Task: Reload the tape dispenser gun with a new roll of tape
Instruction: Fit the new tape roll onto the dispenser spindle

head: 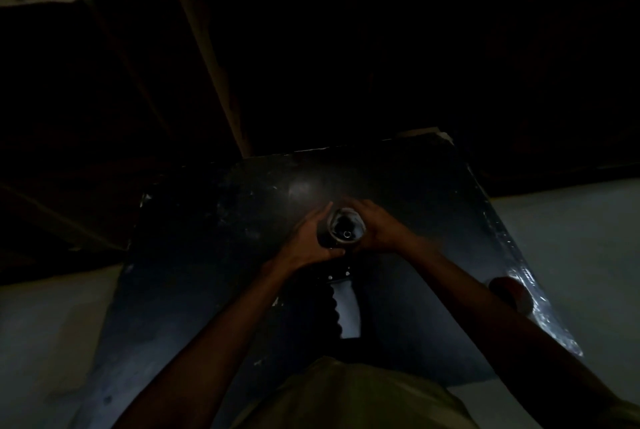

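Very dim, seen from above. Dark table (214,255) with a scuffed top and a pale glare patch near the far middle. Tape gun (341,293) lying flat on the table, handle (346,310) pointing toward the body, its ridged grip edge facing left and a pale sheen along its side. Roll (346,229) sitting at the far end of the gun, round, hollow centre facing up; inside the ring only a dark hub with a small bright spot, nothing else discernible.

Left hand (311,238) against the left side of the roll, fingers stretched fairly straight along its outer wall and thumb low near the gun's frame; touching, not plainly wrapped. Right hand (379,229) on the right side of the roll, fingers curved over its far rim and thumb at the near edge, apparently gripping it. Whether the roll is fully seated on the hub: cannot tell in this light.

Second roll (509,290), reddish-brown, near the table's right edge, well apart from the gun, partly behind the right forearm. Shiny clear wrap (533,293) along that same edge. Large dark boxes (104,99) beyond the table. Pale floor (571,238) on both sides.
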The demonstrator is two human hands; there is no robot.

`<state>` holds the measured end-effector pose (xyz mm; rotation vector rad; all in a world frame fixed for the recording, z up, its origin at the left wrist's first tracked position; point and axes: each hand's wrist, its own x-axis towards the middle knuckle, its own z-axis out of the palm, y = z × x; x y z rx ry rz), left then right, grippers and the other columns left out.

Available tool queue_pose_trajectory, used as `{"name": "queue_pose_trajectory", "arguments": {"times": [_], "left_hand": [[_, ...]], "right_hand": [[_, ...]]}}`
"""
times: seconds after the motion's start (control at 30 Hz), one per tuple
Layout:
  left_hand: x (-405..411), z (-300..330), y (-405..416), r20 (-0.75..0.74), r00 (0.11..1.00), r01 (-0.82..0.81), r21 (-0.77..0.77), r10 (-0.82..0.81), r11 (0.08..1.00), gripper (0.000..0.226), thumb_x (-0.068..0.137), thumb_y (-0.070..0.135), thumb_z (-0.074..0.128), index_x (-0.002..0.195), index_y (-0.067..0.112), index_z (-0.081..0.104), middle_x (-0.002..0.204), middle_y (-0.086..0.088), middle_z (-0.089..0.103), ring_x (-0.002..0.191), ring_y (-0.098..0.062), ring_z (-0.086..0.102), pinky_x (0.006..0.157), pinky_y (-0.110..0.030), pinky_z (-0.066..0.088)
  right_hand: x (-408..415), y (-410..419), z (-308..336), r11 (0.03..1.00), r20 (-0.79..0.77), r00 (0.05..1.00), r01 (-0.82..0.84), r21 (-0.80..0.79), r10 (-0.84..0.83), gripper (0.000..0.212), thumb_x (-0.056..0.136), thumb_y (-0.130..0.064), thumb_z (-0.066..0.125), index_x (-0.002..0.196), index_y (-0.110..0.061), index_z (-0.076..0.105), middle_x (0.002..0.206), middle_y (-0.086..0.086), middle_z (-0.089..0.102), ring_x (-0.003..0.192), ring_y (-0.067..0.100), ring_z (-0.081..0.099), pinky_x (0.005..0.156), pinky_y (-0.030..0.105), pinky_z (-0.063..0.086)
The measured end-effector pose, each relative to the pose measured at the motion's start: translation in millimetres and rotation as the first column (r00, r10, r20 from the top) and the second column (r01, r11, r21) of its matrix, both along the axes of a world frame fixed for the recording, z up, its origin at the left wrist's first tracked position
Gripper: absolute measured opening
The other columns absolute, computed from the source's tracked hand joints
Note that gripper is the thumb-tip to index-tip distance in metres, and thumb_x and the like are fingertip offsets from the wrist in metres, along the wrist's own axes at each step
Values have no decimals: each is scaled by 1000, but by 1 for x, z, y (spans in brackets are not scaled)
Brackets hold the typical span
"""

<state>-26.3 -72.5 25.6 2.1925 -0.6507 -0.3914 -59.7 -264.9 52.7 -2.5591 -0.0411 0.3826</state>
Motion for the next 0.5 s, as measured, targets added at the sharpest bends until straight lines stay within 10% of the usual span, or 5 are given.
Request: {"name": "queue_pose_trajectory", "arguments": {"times": [0.5], "left_hand": [[15,9,-9,30,999,8,70,-10,997,74,63,37,86,129,19,58,134,-1,59,124,-10,52,97,-11,34]], "right_hand": [[-1,-7,27,994,-17,998,53,-91,-55,49,71,-26,82,115,-10,68,112,12,71,108,25,65,79,25,45]]}}
